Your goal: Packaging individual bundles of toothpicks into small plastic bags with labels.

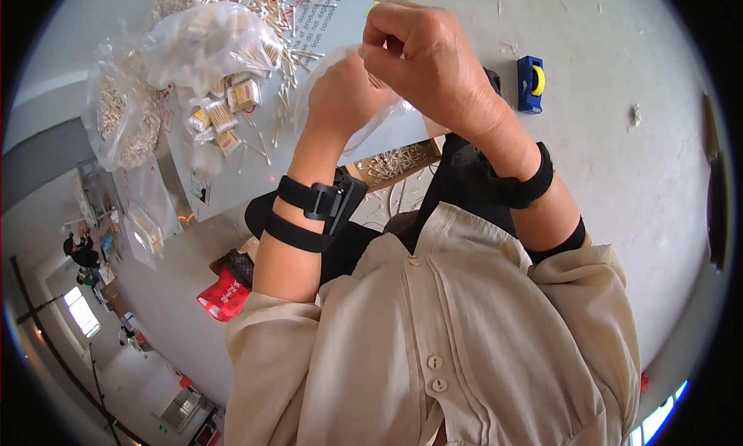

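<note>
One bag (376,126) slants bodyward by left hand (350,94) and right hand (435,68), each grip unclear.

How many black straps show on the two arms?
4. Left forearm: an upper strap and a lower strap. Right forearm: a front strap and a rear strap. Others may be hidden.

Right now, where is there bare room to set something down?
The smooth grey surface looks bare between the yellow-rolled blue tape dispenser and the small white clump. Left of the left hand is crowded: loose white-tipped cotton swabs, clear plastic bags.
</note>
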A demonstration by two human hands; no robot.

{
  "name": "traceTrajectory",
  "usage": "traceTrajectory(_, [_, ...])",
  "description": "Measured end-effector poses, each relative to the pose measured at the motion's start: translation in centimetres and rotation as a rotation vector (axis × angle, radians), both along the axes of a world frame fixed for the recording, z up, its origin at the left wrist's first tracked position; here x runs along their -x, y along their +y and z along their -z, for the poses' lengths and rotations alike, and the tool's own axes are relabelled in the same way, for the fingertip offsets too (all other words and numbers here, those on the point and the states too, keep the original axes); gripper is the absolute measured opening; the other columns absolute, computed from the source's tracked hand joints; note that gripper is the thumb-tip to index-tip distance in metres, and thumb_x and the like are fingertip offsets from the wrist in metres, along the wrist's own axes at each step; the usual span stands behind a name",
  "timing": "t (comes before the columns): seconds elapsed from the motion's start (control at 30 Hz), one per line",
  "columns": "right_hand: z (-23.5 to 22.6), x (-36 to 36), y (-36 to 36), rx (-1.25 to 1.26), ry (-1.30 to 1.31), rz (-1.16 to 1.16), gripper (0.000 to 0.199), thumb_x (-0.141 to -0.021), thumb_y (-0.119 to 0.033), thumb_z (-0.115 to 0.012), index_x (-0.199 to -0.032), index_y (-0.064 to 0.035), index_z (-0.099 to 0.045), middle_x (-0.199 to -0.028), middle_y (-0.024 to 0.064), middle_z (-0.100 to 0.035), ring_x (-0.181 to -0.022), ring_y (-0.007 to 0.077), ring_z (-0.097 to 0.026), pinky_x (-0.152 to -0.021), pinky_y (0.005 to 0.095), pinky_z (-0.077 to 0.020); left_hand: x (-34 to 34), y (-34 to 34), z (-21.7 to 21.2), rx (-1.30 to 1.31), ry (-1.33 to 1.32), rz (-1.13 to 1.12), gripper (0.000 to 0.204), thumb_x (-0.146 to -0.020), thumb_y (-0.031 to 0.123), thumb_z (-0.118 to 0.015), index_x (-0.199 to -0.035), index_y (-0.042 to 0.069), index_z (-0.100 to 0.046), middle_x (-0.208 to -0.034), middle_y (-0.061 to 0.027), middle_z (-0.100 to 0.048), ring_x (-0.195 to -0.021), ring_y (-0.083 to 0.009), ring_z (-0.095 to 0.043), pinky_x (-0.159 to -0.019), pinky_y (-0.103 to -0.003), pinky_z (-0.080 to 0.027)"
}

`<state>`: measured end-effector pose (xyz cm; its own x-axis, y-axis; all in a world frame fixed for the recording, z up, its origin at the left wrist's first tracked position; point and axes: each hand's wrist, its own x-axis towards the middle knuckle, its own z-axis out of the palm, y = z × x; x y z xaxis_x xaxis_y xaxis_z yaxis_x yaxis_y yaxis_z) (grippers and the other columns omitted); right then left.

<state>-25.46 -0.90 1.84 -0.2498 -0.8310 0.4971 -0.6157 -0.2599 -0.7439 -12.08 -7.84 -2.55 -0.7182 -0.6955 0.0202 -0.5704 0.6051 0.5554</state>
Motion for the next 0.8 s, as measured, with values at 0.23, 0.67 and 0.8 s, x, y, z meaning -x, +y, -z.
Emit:
traceTrajectory(0.23, [0.5, 0.3, -0.4, 0.049, -0.002, -0.003, 0.009, -0.068, -0.004, -0.064, -0.068, -0.0001, -0.056, -0.068, 0.0156, -0.058, -0.065, 0.0359, -0.059, -0.056, 0.0414, -0.0465, -0.7, -0.4, -0.4, -0.155, -0.081, 0.047, 0.030, -0.078, 0.021, -0.066, -0.095, -0.003, -0.060, -0.080, -0.0199, -0.066, -0.087, -0.0393, -0.062, -0.073, -0.043, -0.050])
traceTrajectory(0.67, [0.1, 0.4, 0.3, -0.021, -0.085, -0.009, 0.012, -0.079, -0.002, -0.066, -0.077, 0.0014, -0.055, -0.065, 0.0063, -0.049, -0.057, 0.0118, -0.043, -0.052, 0.0253, -0.0383, -1.4, 0.0, -2.2, 0.231, -0.352, 0.127, 0.026, -0.073, 0.015, -0.070, -0.091, 0.000, -0.059, -0.102, -0.0182, -0.061, -0.098, -0.0325, -0.061, -0.080, -0.042, -0.051])
traceTrajectory(0.8, [0.2, 0.4, 0.3, 0.021, -0.038, -0.041, 0.012, -0.079, -0.002, -0.066, -0.077, 0.0016, -0.055, -0.064, 0.0065, -0.049, -0.055, 0.0120, -0.042, -0.051, 0.0257, -0.0377, -0.5, -0.2, -1.2, 0.222, -0.213, 0.379, 0.024, -0.075, 0.015, -0.068, -0.093, 0.001, -0.062, -0.100, -0.0135, -0.062, -0.104, -0.0304, -0.056, -0.081, -0.042, -0.049])
